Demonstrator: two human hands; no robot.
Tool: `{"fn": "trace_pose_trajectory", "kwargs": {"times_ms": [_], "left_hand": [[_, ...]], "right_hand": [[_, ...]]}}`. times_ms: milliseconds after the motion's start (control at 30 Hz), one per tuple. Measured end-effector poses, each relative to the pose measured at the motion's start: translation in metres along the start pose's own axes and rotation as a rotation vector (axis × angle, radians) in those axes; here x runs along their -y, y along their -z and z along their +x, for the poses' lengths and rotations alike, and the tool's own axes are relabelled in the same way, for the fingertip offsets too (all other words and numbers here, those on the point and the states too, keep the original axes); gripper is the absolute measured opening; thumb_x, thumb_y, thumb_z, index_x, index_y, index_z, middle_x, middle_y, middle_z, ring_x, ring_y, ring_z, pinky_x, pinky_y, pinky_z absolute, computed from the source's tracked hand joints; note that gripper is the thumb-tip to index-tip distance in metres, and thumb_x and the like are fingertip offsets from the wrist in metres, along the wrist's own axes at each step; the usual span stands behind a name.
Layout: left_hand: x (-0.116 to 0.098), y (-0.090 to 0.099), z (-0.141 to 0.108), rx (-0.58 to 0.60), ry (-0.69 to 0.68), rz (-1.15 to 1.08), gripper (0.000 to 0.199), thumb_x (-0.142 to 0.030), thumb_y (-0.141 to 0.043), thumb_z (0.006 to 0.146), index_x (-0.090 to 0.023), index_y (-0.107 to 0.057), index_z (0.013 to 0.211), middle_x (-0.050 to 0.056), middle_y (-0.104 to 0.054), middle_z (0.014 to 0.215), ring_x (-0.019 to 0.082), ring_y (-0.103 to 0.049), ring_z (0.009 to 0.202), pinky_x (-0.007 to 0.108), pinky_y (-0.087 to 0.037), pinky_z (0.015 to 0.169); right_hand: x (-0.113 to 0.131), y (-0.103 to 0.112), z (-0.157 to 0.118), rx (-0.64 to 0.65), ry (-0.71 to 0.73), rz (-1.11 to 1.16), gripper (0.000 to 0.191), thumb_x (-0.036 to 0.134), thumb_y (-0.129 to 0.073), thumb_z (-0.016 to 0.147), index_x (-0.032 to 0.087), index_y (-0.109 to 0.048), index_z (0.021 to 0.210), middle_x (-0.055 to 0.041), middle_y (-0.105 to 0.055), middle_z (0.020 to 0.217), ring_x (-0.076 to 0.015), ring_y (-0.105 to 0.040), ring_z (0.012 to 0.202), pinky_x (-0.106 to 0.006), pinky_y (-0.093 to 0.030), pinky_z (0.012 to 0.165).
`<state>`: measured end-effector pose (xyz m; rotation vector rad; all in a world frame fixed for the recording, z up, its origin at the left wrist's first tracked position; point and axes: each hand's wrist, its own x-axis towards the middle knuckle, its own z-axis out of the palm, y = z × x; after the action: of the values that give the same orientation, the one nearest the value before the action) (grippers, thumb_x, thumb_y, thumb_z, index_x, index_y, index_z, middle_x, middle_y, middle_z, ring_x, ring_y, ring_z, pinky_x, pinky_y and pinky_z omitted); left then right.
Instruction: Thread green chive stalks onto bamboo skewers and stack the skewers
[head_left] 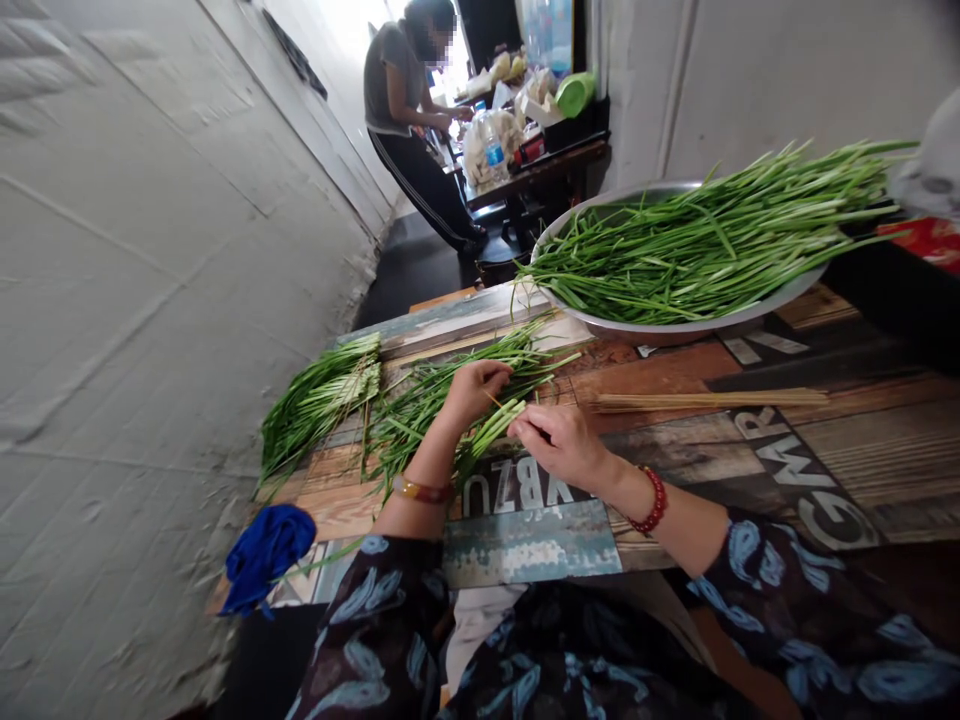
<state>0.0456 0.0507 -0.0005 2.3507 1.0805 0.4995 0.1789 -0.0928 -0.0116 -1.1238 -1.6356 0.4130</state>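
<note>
My left hand point(480, 388) is closed in a pinch above the table. A short length of thin wooden skewer point(492, 400) shows at its fingers, reaching toward the pale ends of a few chives point(495, 428). Those ends are pinched in my right hand point(559, 440), with the green leaves trailing down to the left. Whether the skewer pierces the stalks, I cannot tell. Behind my left hand lie loose chives point(420, 395). Farther left, chives in a flat row point(330, 390) have their cut ends lined up, with thin sticks across them.
A large metal bowl point(600, 325) heaped with chives point(697, 245) stands at the back right. Several bare skewers point(712, 400) lie on the patterned table point(532, 545). A blue cloth point(268, 555) sits at the left corner. Another person point(397, 90) bends over a cluttered table behind.
</note>
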Motion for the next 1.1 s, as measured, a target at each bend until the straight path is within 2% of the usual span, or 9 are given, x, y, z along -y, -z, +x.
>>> {"fn": "trace_pose_trajectory", "kwargs": {"times_ms": [167, 333, 500, 633, 733, 800, 867, 967, 1100], "left_hand": [[-0.002, -0.024, 0.028, 0.147, -0.133, 0.107, 0.007, -0.015, -0.065, 0.07, -0.017, -0.072, 0.068, 0.002, -0.066, 0.071, 0.014, -0.057, 0.066, 0.023, -0.044, 0.066], [-0.006, -0.031, 0.033, 0.161, -0.161, 0.098, 0.009, -0.016, -0.067, 0.065, -0.02, -0.07, 0.072, 0.002, -0.061, 0.074, 0.014, -0.054, 0.066, 0.024, -0.042, 0.064], [-0.003, -0.031, 0.029, 0.131, -0.161, 0.006, 0.01, -0.008, -0.061, 0.058, -0.017, -0.061, 0.062, 0.001, -0.059, 0.07, 0.014, -0.053, 0.069, 0.025, -0.044, 0.07], [0.0, -0.019, 0.018, 0.037, -0.09, -0.118, 0.008, -0.013, -0.056, 0.066, -0.016, -0.058, 0.074, 0.0, -0.06, 0.069, 0.012, -0.055, 0.064, 0.024, -0.045, 0.064], [-0.003, -0.001, 0.003, -0.048, 0.019, -0.406, 0.016, -0.022, -0.058, 0.075, -0.015, -0.057, 0.09, 0.0, -0.064, 0.07, 0.011, -0.059, 0.06, 0.024, -0.048, 0.062], [-0.007, 0.011, -0.009, -0.103, 0.093, -0.637, 0.026, -0.028, -0.067, 0.073, -0.015, -0.06, 0.094, -0.001, -0.065, 0.068, 0.011, -0.06, 0.059, 0.024, -0.048, 0.062], [-0.009, 0.017, -0.021, -0.156, 0.143, -0.763, 0.031, -0.031, -0.075, 0.069, -0.014, -0.063, 0.092, -0.002, -0.065, 0.067, 0.01, -0.058, 0.059, 0.023, -0.046, 0.061], [-0.011, 0.018, -0.037, -0.198, 0.186, -0.827, 0.034, -0.032, -0.077, 0.069, -0.014, -0.068, 0.097, -0.002, -0.064, 0.066, 0.008, -0.056, 0.058, 0.021, -0.045, 0.059], [-0.01, 0.012, -0.047, -0.162, 0.175, -0.888, 0.043, -0.03, -0.079, 0.07, -0.014, -0.067, 0.108, -0.002, -0.061, 0.067, 0.008, -0.057, 0.062, 0.019, -0.045, 0.06]], "right_hand": [[0.0, 0.001, 0.002, -0.004, -0.022, -0.009, 0.024, 0.017, -0.048, 0.092, 0.019, -0.066, 0.076, -0.0034, -0.073, 0.077, -0.0142, -0.068, 0.072, -0.023, -0.048, 0.069], [-0.001, 0.001, 0.002, 0.019, -0.063, -0.024, 0.024, 0.018, -0.048, 0.092, 0.019, -0.065, 0.075, -0.004, -0.074, 0.078, -0.0144, -0.069, 0.074, -0.023, -0.048, 0.07], [-0.001, 0.001, 0.002, 0.021, -0.075, -0.012, 0.024, 0.018, -0.048, 0.092, 0.019, -0.065, 0.074, -0.0046, -0.074, 0.08, -0.0148, -0.069, 0.076, -0.023, -0.048, 0.072], [-0.001, 0.003, 0.002, 0.004, -0.065, -0.012, 0.024, 0.018, -0.047, 0.092, 0.019, -0.066, 0.077, -0.0043, -0.074, 0.08, -0.015, -0.069, 0.075, -0.024, -0.048, 0.071], [-0.001, 0.005, 0.003, -0.011, -0.06, -0.014, 0.024, 0.018, -0.047, 0.091, 0.02, -0.067, 0.078, -0.0035, -0.074, 0.079, -0.0146, -0.069, 0.073, -0.024, -0.047, 0.069], [-0.001, 0.005, 0.002, -0.015, -0.062, -0.015, 0.025, 0.018, -0.046, 0.091, 0.02, -0.067, 0.078, -0.0034, -0.074, 0.077, -0.0146, -0.068, 0.072, -0.024, -0.047, 0.067], [-0.002, 0.006, 0.002, -0.009, -0.074, -0.015, 0.025, 0.018, -0.046, 0.091, 0.02, -0.068, 0.078, -0.0034, -0.074, 0.076, -0.0148, -0.068, 0.07, -0.024, -0.047, 0.067], [-0.002, 0.006, 0.001, 0.0, -0.11, -0.016, 0.025, 0.019, -0.047, 0.091, 0.02, -0.068, 0.078, -0.0034, -0.074, 0.076, -0.0151, -0.068, 0.07, -0.025, -0.047, 0.067], [-0.003, 0.007, 0.002, -0.01, -0.136, -0.019, 0.026, 0.021, -0.046, 0.092, 0.019, -0.068, 0.077, -0.0036, -0.074, 0.076, -0.0147, -0.067, 0.068, -0.025, -0.046, 0.065]]}}
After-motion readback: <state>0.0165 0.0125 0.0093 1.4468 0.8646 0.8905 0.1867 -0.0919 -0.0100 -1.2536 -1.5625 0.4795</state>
